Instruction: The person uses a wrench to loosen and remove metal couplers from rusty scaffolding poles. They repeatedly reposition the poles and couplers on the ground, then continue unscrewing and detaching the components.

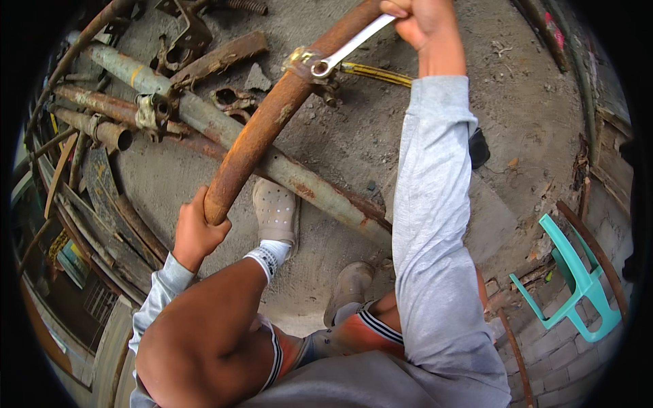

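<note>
Grip: left hand point(198, 231) wrapped round near end of rusty pipe point(262, 129), apparently for steadiness, above grey pipe point(306, 183); right hand point(422, 24) clasped on wrench point(357, 41), ring end at clamp point(297, 62), handle presumably giving leverage.

The shorts point(333, 343) were partly orange, with black-and-white striped hems point(277, 355). Up the body from the shorts was a grey long-sleeved top point(435, 224); down from them were a white sock point(274, 251) with dark marks and taupe clogs point(275, 211).
</note>
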